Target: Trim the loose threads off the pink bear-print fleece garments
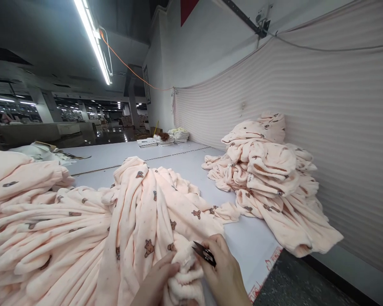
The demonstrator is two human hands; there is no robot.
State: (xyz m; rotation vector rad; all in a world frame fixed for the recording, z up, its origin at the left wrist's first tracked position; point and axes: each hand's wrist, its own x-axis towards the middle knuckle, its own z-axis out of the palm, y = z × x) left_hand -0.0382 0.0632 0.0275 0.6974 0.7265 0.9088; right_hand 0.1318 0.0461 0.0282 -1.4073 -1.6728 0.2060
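Long white cutting table in a dim factory hall, striped curtain along the wall, tube light overhead, pink bear-print garment heaped at the near edge, left hand pinching its hem, right hand closed around small black snips, a second pile lay beside the curtain.

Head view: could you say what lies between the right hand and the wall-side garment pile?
Head view shows only bare white table between right hand and garment pile.

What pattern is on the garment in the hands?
The garment is pale pink with small brown bears; head view.
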